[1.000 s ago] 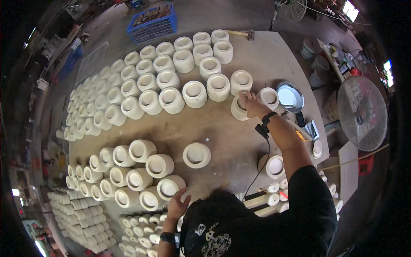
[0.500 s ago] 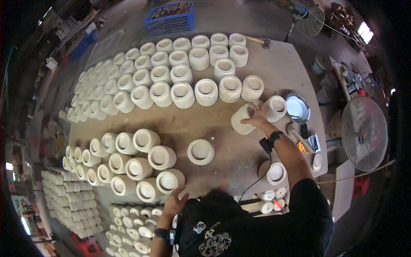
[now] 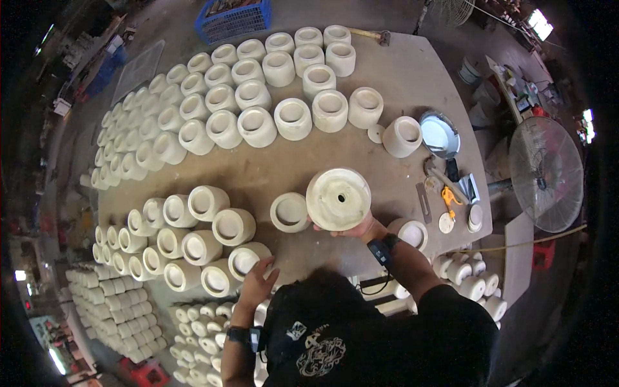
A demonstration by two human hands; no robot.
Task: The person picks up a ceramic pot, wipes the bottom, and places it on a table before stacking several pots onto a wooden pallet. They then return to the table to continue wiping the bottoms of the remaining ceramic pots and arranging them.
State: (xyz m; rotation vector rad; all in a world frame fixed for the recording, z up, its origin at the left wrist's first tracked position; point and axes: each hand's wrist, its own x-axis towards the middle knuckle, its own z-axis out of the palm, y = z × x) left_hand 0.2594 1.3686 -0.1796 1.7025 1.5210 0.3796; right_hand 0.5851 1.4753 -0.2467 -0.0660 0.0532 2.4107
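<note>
The right hand (image 3: 366, 227) is closed around the near edge of a white pot (image 3: 334, 209), its holed face toward the camera, over the table (image 3: 245, 164) and just beside a ring-rimmed piece (image 3: 289, 212). The left hand (image 3: 259, 282), fingers loosely parted, is by the nearest block (image 3: 246, 260); whether they touch, I cannot tell.

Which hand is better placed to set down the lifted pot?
Right, most likely: the right hand holds that pot along its near edge, while the left hand looks empty and is off to the pot's left.
</note>
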